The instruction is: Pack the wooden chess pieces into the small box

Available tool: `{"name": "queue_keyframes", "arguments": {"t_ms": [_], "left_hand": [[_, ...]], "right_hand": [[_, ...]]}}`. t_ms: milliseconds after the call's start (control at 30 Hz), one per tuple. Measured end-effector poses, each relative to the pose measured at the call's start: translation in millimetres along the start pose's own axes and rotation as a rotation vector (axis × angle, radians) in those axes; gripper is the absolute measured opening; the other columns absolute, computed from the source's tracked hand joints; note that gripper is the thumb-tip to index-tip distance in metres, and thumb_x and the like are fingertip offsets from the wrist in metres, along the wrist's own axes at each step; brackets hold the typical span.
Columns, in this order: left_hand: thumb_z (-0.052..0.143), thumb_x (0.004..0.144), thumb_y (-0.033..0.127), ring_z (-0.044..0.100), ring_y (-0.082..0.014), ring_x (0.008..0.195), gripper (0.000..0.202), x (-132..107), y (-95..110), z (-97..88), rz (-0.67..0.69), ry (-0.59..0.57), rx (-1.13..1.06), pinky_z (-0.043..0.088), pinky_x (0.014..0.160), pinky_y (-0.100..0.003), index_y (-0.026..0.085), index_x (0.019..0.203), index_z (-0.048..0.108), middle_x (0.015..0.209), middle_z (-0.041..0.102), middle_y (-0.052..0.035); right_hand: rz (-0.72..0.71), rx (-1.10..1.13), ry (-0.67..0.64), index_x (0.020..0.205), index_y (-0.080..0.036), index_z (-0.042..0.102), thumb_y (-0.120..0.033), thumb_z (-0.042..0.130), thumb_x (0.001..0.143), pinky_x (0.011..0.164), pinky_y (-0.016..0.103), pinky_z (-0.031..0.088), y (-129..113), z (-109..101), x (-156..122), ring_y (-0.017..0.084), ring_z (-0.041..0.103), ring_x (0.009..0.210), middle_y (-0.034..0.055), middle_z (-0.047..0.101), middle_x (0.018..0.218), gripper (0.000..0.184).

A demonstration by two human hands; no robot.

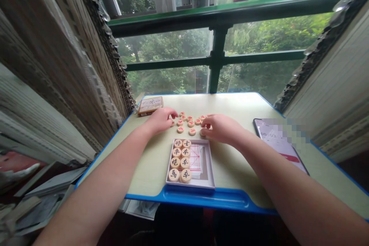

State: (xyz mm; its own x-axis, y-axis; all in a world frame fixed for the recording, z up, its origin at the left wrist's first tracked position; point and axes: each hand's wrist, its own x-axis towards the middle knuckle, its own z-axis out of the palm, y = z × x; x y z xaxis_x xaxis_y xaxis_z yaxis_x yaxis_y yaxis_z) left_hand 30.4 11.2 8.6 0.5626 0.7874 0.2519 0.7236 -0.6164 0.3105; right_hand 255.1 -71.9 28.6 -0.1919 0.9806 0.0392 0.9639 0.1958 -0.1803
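Note:
Both hands are at a loose group of round wooden Chinese chess pieces (pixel 190 123) with red characters, on the table. My left hand (pixel 165 118) is at the group's left edge, fingers curved and apart, with one piece partly hidden beside its thumb. At the right edge, my right hand (pixel 221 127) has its thumb and fingers spread around a few pieces, partly covering them. Nearer me lies a shallow open box (pixel 213 177). Several black-character chess pieces (pixel 176 162) fill its left side in two columns. A folded sheet with red grid lines (pixel 195 157) shows on its right side.
The pale table (pixel 230 103) has a raised blue rim and a front groove (pixel 207 198). A box lid (pixel 150 104) lies at the back left, a phone (pixel 278 142) at the right. Curtains (pixel 66 46) hang on both sides, and a green-framed window (pixel 217 52) stands behind.

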Motion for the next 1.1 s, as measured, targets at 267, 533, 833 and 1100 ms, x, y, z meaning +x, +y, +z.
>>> {"name": "queue_keyframes", "arguments": {"t_ms": [267, 533, 833, 1100], "left_hand": [[0.044, 0.066, 0.004, 0.063, -0.0169, 0.084, 0.039, 0.7, -2.8, 3.9, -0.052, -0.122, -0.002, 0.050, 0.077, -0.025, 0.016, 0.093, 0.069, 0.094, 0.070, -0.0048], [0.042, 0.069, 0.010, 0.064, -0.0167, 0.082, 0.036, 2.4, -7.5, 3.1, -0.064, -0.043, 0.002, 0.051, 0.078, -0.026, 0.015, 0.090, 0.070, 0.089, 0.071, -0.0037], [0.039, 0.084, 0.024, 0.050, -0.0181, 0.120, 0.042, 3.9, -3.9, 10.4, 0.081, -0.079, -0.076, 0.034, 0.106, -0.031, 0.015, 0.120, 0.059, 0.130, 0.055, -0.0086], [0.031, 0.091, 0.037, 0.042, -0.0187, 0.129, 0.049, 2.7, 6.0, 13.1, -0.053, -0.184, -0.253, 0.032, 0.107, -0.031, 0.013, 0.129, 0.051, 0.140, 0.045, -0.0098]], "right_hand": [[0.141, -0.107, 0.072, 0.105, -0.017, 0.069, -0.022, 0.049, 0.082, 0.081, 0.031, 0.042, 20.3, 4.4, 8.9, 0.025, 0.060, 0.094, 0.0132, 0.066, 0.105, 0.031], [0.300, 0.176, 0.036, 0.115, -0.014, 0.063, -0.011, 0.043, 0.083, 0.077, 0.024, 0.044, 25.0, -4.2, 12.9, 0.020, 0.062, 0.095, 0.0107, 0.067, 0.110, 0.038], [0.314, 0.020, 0.002, 0.113, -0.017, 0.065, -0.005, 0.046, 0.075, 0.074, 0.026, 0.044, 33.3, -2.2, 12.2, 0.022, 0.063, 0.092, 0.0102, 0.069, 0.106, 0.044], [0.265, 0.032, 0.039, 0.120, -0.017, 0.060, -0.011, 0.047, 0.079, 0.076, 0.026, 0.043, 33.3, 0.8, 12.2, 0.021, 0.063, 0.092, 0.0079, 0.071, 0.101, 0.043]]}}
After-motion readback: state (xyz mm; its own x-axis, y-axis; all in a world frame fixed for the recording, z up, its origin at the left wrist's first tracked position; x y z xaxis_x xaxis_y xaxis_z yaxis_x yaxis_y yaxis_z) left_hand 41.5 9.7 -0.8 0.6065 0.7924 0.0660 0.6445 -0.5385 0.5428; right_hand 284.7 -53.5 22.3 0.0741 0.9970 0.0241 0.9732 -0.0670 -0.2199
